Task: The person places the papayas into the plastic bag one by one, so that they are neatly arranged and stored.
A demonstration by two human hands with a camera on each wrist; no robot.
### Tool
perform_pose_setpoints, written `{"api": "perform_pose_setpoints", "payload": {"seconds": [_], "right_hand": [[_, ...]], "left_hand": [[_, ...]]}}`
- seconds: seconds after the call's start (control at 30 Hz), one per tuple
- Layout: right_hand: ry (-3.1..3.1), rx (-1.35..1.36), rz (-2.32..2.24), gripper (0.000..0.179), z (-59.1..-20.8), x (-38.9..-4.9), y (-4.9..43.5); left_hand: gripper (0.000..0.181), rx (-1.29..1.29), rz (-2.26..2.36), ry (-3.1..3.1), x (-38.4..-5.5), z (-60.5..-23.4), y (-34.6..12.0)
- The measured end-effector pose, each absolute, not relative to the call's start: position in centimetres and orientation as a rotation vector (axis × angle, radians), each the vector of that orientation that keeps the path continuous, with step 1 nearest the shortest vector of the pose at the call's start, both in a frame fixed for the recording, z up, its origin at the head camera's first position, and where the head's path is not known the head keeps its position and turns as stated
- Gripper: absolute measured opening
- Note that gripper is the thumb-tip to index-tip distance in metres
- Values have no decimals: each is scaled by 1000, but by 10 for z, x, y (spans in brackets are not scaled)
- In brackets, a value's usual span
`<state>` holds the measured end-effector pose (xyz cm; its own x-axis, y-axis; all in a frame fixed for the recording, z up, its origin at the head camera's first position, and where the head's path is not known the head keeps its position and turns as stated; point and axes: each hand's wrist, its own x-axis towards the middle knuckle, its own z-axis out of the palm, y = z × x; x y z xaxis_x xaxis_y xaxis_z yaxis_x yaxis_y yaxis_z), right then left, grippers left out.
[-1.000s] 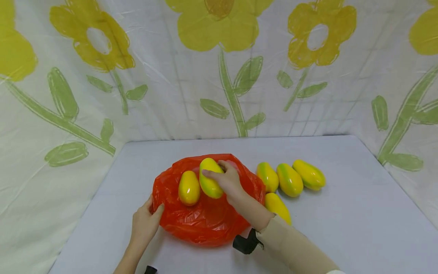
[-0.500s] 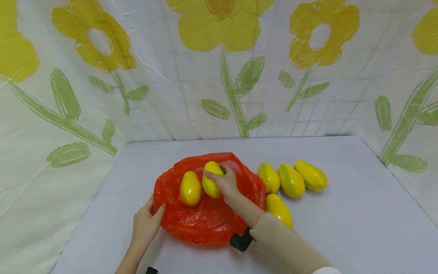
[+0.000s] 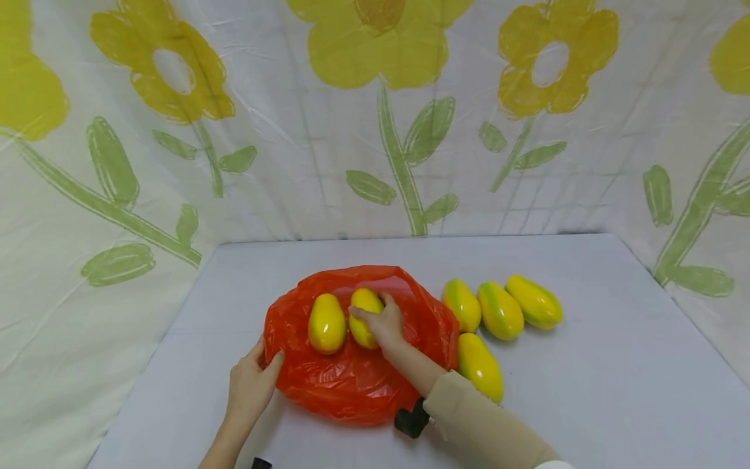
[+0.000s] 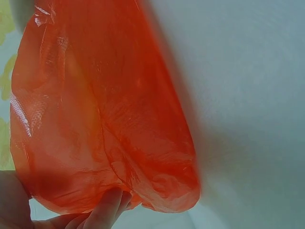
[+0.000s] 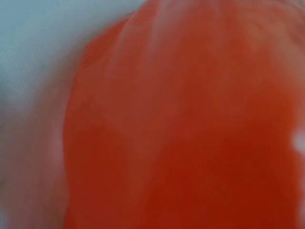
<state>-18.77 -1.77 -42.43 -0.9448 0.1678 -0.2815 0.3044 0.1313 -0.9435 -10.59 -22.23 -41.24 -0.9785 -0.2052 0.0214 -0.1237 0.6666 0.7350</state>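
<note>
In the head view, a red plastic bag [image 3: 357,397] lies spread open in the middle of the table. One glossy yellow papaya [image 3: 327,324] rests inside it at the left. Beside that one, my right hand [image 3: 385,324] holds a second yellow papaya [image 3: 363,319], low in the bag's opening, thumb on its near side; its other fingers are mostly hidden. My left hand [image 3: 252,381] pinches the bag's left rim between thumb and fingers. The left wrist view shows the fingers [image 4: 106,210] against the red film. Only blurred red bag [image 5: 190,119] and table fill the right wrist view.
Right of the bag, three yellow-green papayas [image 3: 500,311] lie in a row on the white table [image 3: 586,391]. Another papaya [image 3: 480,367] lies nearer, against the bag's right edge, close to the right forearm. A flower-printed curtain [image 3: 263,163] hangs behind the table.
My right hand has lowered its papaya into the bag, next to the first one. The left hand keeps its hold on the rim.
</note>
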Motion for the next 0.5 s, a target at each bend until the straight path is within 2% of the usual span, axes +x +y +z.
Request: {"api": "perform_pose_setpoints", "payload": {"seconds": [0.5], "right_hand": [[2314,433,-1908,75,-435,-189,-21]], "left_hand": [[54,260,-1230,-2771,-107,-412,-221]]}}
